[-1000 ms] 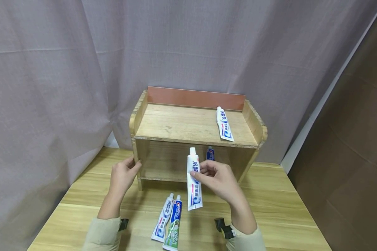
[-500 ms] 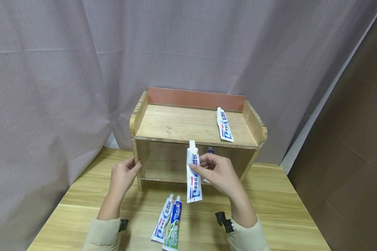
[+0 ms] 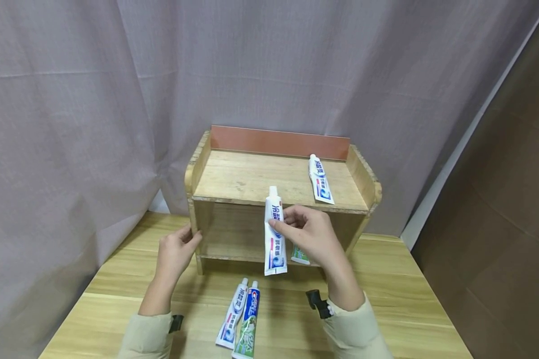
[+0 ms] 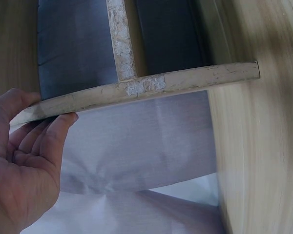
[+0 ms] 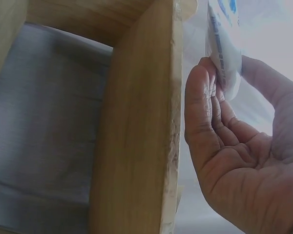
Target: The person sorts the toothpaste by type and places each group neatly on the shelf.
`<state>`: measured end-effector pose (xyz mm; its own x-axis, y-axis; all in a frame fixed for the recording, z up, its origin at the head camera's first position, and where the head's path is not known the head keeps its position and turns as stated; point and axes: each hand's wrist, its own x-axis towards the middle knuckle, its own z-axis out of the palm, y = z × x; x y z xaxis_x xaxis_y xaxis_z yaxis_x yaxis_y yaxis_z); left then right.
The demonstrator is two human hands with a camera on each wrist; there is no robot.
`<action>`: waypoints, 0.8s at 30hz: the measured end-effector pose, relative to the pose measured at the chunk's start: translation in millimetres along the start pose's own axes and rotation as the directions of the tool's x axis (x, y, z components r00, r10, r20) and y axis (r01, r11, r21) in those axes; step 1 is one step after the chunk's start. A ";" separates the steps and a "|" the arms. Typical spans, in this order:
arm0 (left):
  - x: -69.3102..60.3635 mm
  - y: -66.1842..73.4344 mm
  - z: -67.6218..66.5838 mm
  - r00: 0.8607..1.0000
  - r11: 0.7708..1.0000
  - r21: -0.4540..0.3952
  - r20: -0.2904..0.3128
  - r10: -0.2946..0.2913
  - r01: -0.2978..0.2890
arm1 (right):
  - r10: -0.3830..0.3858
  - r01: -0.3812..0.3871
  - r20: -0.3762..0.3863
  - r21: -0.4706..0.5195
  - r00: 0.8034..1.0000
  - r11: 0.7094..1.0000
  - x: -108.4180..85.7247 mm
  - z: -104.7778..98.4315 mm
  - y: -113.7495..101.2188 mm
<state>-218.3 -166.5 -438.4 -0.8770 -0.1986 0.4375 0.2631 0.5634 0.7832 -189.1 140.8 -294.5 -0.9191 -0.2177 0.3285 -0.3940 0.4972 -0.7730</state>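
Between thumb and fingers, my right hand (image 3: 313, 235) pinches a white toothpaste tube (image 3: 275, 249), cap upward, in front of the wooden shelf (image 3: 251, 177). In the right wrist view that tube (image 5: 224, 53) shows edge-on beside a shelf board. My left hand (image 3: 177, 249) grips the shelf's left side panel; in the left wrist view its thumb and fingers lie on either side of the panel (image 4: 185, 80). One white tube (image 3: 321, 179) lies on the top board at the right. Behind my right hand, a green tube end (image 3: 300, 256) shows on the lower board, the rest hidden.
On the table (image 3: 377, 299) in front of the shelf lie a white toothpaste tube (image 3: 232, 313) and a blue-green one (image 3: 248, 321), side by side. A red-brown strip (image 3: 278, 141) edges the shelf's back. Grey curtain (image 3: 260, 65) hangs behind it.
My right hand has raised the white toothpaste tube, its cap now in front of the top board. The lower-board tube's green end has come into view. My left hand stays on the side panel.
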 end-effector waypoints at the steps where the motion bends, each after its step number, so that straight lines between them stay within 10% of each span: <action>1: 0.0 0.0 0.0 1.000 1.000 0.003 -0.001 -0.002 0.002 | -0.011 0.011 -0.002 -0.006 1.000 1.000 2.4 0.0 -1.1; 24: 0.2 1.0 0.3 1.000 1.000 0.016 0.000 -0.011 0.011 | 0.002 -0.002 -0.001 -0.051 1.000 0.999 53.4 -10.1 -24.9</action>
<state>-218.3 -165.7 -437.6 -0.8799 -0.2052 0.4286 0.2466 0.5738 0.7810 -228.4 125.3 -252.2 -0.9197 -0.2160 0.3279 -0.3923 0.5401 -0.7446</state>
